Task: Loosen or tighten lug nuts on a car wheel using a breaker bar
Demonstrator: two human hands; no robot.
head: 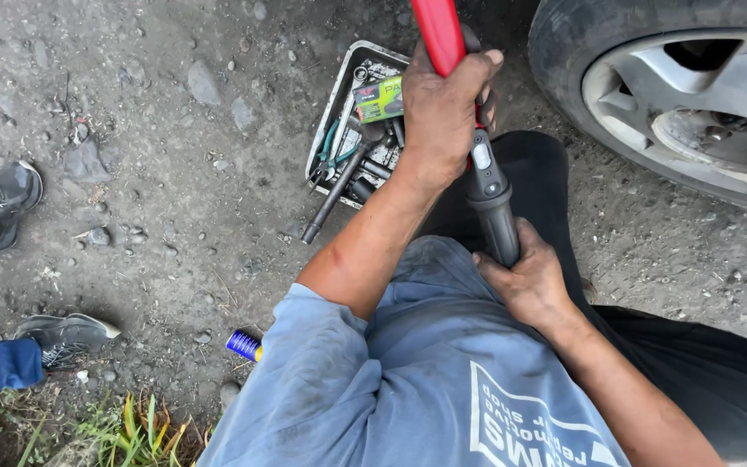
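left hand [443, 112] wrapped around the red upper shaft [438, 35] of a long tool, fingers fully closed on it, thumb tip showing at the far side. right hand [529, 281] closed round the black grip [499, 220] at the near end, fingers curled under so only knuckles and thumb show. tool runs from the right palm up through the left fist and out of the top of view; its far end is not seen.

just beyond the left fingers: a metal tray [332, 112] on the gravel, holding sockets, a green-handled plier, a small green packet [379, 98] and a dark ratchet bar [336, 192] poking out over the rim. to the right of both hands: car wheel [693, 95], lug studs visible, well apart from the tool shaft. below the left elbow, a blue and yellow spray can [244, 345] lies on the ground. another person's shoes [6, 201] stand far left.

judgement on doing this well: keep the hands spread as they are, one high, one low, for control of the long shaft. keep the thumb clear of the joint where the red part meets the black. watch the swing, since the tray sits close behind the left knuckles.
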